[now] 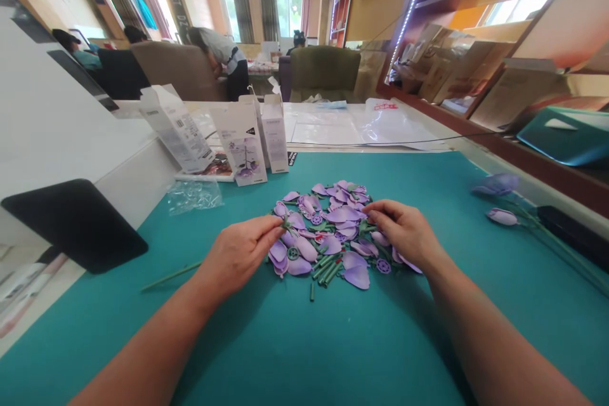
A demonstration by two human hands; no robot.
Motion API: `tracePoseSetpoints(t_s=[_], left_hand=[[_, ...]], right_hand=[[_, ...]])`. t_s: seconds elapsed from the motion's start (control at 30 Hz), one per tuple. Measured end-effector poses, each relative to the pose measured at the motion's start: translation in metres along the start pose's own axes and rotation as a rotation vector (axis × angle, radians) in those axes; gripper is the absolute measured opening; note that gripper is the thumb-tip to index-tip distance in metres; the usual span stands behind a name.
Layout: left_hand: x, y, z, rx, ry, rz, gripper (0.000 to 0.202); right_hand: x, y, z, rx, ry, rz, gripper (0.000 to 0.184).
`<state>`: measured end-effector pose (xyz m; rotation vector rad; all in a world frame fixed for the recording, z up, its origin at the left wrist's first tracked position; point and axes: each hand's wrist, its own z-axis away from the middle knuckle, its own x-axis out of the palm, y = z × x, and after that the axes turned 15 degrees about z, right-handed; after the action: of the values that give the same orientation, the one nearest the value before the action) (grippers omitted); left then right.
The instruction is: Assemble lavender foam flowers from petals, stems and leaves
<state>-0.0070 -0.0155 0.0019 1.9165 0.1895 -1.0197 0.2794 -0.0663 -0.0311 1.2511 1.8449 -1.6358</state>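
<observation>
A loose heap of purple plastic petals (340,216) lies on the teal mat, mixed with green leaves, purple rings and short green tubes (327,269). My left hand (242,250) is closed at the heap's left edge around a long green flower stem (171,277). The stem's rear end sticks out behind the wrist, and a small green leafy tip shows at the fingertips. On the heap's right side, my right hand (404,231) has thumb and fingers pinched together against the petals. What sits between those fingertips is hidden.
White cardboard boxes (240,146) and a clear plastic bag (195,195) stand at the back left. A black tablet-like panel (76,225) leans on the left. Purple flowers on a stem (502,216) lie right, beside a black case (575,238). People sit and bend beyond the desk.
</observation>
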Motion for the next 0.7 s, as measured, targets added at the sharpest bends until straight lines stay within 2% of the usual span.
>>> tracePoseSetpoints(t_s=[0.17,0.3,0.43,0.7], left_hand=[[-0.0006,-0.0029,-0.002,-0.015,0.019,-0.015,0.04],[0.0006,-0.0044,-0.0034,-0.026,0.033,-0.009,0.041],[0.0015,-0.0049,-0.0042,-0.057,0.029,-0.007,0.042],[0.0033,-0.0068,-0.003,-0.052,0.01,-0.002,0.042]], right_hand=[[0.0049,0.0004,0.0024,-0.217,-0.049,0.237,0.017],[0.0014,0.0037,0.0016,-0.277,-0.165,0.438,0.013],[0.0012,0.0033,0.0024,-0.245,-0.245,0.548,0.008],[0.0024,-0.0027,0.0032,-0.126,-0.319,0.603,0.02]])
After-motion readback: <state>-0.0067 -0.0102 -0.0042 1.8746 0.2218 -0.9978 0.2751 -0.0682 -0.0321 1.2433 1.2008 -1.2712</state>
